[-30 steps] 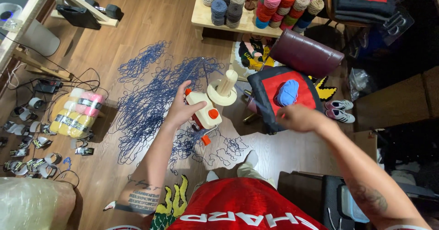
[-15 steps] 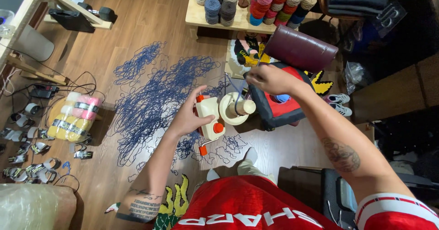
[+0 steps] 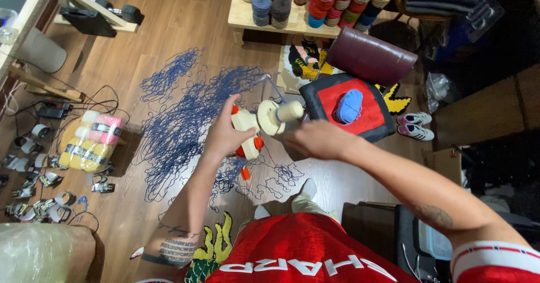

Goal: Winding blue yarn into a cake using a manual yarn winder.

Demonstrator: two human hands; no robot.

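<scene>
Below you the loose dark blue yarn sprawls in a wide tangle over the wooden floor. Right of it lies the red and black cushion with a light blue yarn ball on top. You hold the cream yarn winder above the tangle: your left hand is wrapped around its body, your right hand closed at its cone side
</scene>
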